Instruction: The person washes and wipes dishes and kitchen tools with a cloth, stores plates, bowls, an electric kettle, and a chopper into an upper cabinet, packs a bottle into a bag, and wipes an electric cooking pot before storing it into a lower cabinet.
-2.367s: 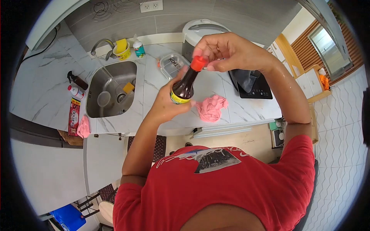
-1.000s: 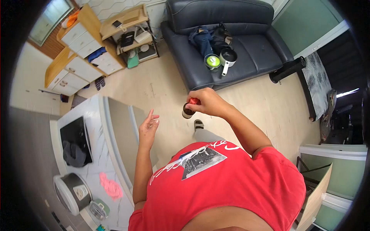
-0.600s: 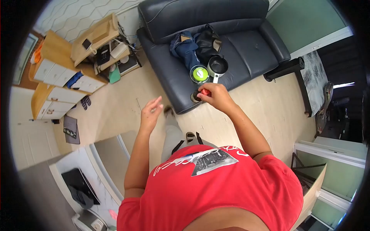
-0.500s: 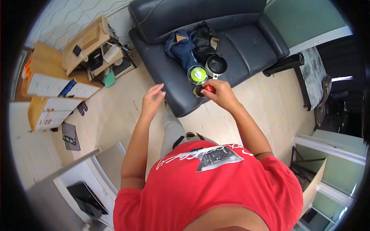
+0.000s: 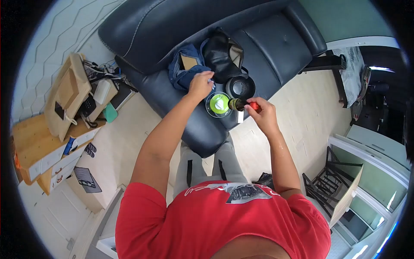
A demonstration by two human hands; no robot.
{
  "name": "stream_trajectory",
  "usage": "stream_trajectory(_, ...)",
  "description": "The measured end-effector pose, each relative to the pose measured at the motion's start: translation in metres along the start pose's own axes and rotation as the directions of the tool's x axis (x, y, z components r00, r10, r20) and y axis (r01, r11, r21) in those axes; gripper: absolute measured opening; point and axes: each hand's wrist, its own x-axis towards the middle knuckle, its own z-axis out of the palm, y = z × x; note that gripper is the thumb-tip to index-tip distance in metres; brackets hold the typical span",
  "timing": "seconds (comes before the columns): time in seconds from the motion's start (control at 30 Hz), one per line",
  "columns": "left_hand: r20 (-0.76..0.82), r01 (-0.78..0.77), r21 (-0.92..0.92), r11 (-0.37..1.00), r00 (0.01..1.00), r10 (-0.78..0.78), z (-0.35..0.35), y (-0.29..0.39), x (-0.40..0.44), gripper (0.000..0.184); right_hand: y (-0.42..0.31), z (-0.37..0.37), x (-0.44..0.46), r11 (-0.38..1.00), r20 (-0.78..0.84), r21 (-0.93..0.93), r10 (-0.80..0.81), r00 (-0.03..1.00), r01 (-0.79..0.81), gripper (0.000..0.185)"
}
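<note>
My right hand (image 5: 264, 113) grips a dark bottle (image 5: 236, 104) by its red cap (image 5: 254, 105); the bottle lies nearly level, its base pointing left. Beside that base is a round clear container (image 5: 210, 111) with a bright green, white-centred part (image 5: 218, 102) in it. My left hand (image 5: 200, 86) reaches over the sofa by the blue denim bag (image 5: 179, 77). Its fingers are drawn together around a small bluish-white thing too small to name. Behind the bottle sits a black pan (image 5: 241, 87), its pale handle (image 5: 240, 116) pointing toward me.
Everything stands on a black leather sofa (image 5: 267, 47). A black leather bag (image 5: 220, 58) leans beside the denim one. To the left are a wooden desk organizer (image 5: 64, 93) and white drawers (image 5: 54, 162). A folded dark-framed piece (image 5: 330, 185) stands at right.
My view has moved closer to the sofa. The left hand has gone from open in the air to beside the denim bag. The bottle has shifted right and now lies nearly level.
</note>
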Motion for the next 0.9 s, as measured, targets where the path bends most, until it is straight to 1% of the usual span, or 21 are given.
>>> stream_trajectory(0.03, 0.018, -0.045, 0.003, 0.999, 0.999, 0.045, 0.012, 0.002, 0.013, 0.033, 0.009, -0.002, 0.012, 1.0, -0.004, 0.001, -0.001, 1.0, 0.001, 0.02)
stream_trajectory(0.1, 0.086, -0.099, 0.09, 0.991, 0.992, 0.092, 0.043, 0.002, 0.038, 0.032, 0.03, -0.007, 0.038, 1.0, -0.005, 0.007, 0.03, 1.0, -0.03, 0.02)
stream_trajectory(0.13, 0.201, -0.102, 0.15, 0.983, 0.977, 0.07, 0.058, 0.003, 0.049, 0.037, 0.044, -0.011, 0.051, 1.0, -0.034, -0.015, 0.007, 0.999, -0.007, 0.02)
stream_trajectory(0.17, 0.214, -0.1, 0.15, 0.984, 0.974, 0.066, 0.073, 0.005, 0.062, 0.037, 0.055, -0.015, 0.064, 0.999, -0.06, -0.039, -0.018, 0.998, 0.016, 0.02)
stream_trajectory(0.23, 0.411, -0.193, 0.362, 0.912, 0.911, 0.03, 0.104, 0.008, 0.089, 0.048, 0.077, -0.022, 0.088, 0.999, -0.08, -0.026, 0.027, 0.996, -0.029, 0.02)
stream_trajectory(0.27, 0.45, -0.229, 0.418, 0.879, 0.893, 0.018, 0.12, 0.005, 0.102, 0.056, 0.09, -0.025, 0.101, 0.999, -0.103, -0.017, 0.043, 0.994, -0.045, 0.019)
stream_trajectory(0.3, 0.463, -0.236, 0.414, 0.879, 0.886, 0.02, 0.135, 0.001, 0.112, 0.056, 0.104, -0.026, 0.112, 0.998, -0.124, -0.009, 0.06, 0.99, -0.062, 0.019)
stream_trajectory(0.37, 0.476, -0.341, 0.495, 0.799, 0.876, 0.078, 0.161, -0.006, 0.129, 0.061, 0.132, -0.024, 0.135, 0.998, -0.159, 0.019, 0.069, 0.985, -0.067, 0.019)
stream_trajectory(0.43, 0.498, -0.339, 0.455, 0.824, 0.864, 0.08, 0.176, -0.02, 0.143, 0.063, 0.162, -0.018, 0.159, 0.998, -0.183, 0.003, 0.057, 0.981, -0.057, 0.019)
stream_trajectory(0.47, 0.593, -0.384, 0.472, 0.794, 0.804, 0.037, 0.177, -0.026, 0.148, 0.063, 0.172, -0.015, 0.169, 0.999, -0.184, -0.006, 0.03, 0.982, -0.032, 0.02)
stream_trajectory(0.5, 0.676, -0.431, 0.486, 0.761, 0.737, -0.015, 0.175, -0.03, 0.153, 0.063, 0.184, -0.007, 0.18, 0.999, -0.178, 0.006, 0.043, 0.983, -0.043, 0.02)
stream_trajectory(0.53, 0.677, -0.482, 0.485, 0.73, 0.735, 0.036, 0.172, -0.033, 0.153, 0.057, 0.194, 0.002, 0.19, 0.995, -0.168, 0.077, 0.073, 0.983, -0.061, 0.021)
stream_trajectory(0.57, 0.685, -0.484, 0.485, 0.728, 0.728, 0.027, 0.168, -0.039, 0.15, 0.057, 0.202, 0.011, 0.2, 0.986, -0.157, 0.146, 0.101, 0.982, -0.078, 0.022)
stream_trajectory(0.6, 0.727, -0.487, 0.394, 0.779, 0.684, 0.06, 0.163, -0.045, 0.146, 0.054, 0.208, 0.02, 0.21, 0.984, -0.156, 0.155, 0.109, 0.982, -0.085, 0.022)
stream_trajectory(0.63, 0.763, -0.482, 0.298, 0.824, 0.639, 0.098, 0.158, -0.051, 0.142, 0.05, 0.212, 0.032, 0.22, 0.986, -0.115, 0.153, 0.078, 0.99, -0.06, 0.023)
stream_trajectory(0.67, 0.769, -0.482, 0.295, 0.825, 0.632, 0.095, 0.15, -0.054, 0.137, 0.05, 0.213, 0.043, 0.226, 0.988, -0.073, 0.151, 0.047, 0.996, -0.035, 0.023)
stream_trajectory(0.73, 0.721, -0.345, 0.234, 0.909, 0.689, 0.076, 0.128, -0.055, 0.124, 0.042, 0.208, 0.066, 0.239, 0.982, -0.045, 0.155, -0.099, 0.994, 0.105, 0.025)
stream_trajectory(0.77, 0.727, -0.345, 0.233, 0.909, 0.683, 0.073, 0.119, -0.056, 0.121, 0.042, 0.204, 0.076, 0.245, 0.981, 0.054, 0.174, -0.098, 0.994, 0.088, 0.024)
stream_trajectory(0.83, 0.631, -0.35, 0.161, 0.923, 0.756, 0.177, 0.106, -0.059, 0.111, 0.033, 0.208, 0.097, 0.254, 0.977, 0.195, 0.077, -0.211, 0.958, 0.199, 0.021)
stream_trajectory(0.87, 0.61, -0.366, 0.137, 0.921, 0.763, 0.212, 0.103, -0.059, 0.108, 0.031, 0.206, 0.099, 0.253, 0.978, 0.199, 0.083, -0.206, 0.958, 0.193, 0.021)
stream_trajectory(0.9, 0.612, -0.361, 0.141, 0.922, 0.764, 0.206, 0.1, -0.06, 0.107, 0.031, 0.204, 0.101, 0.255, 0.965, 0.326, -0.038, -0.232, 0.916, 0.258, 0.02)
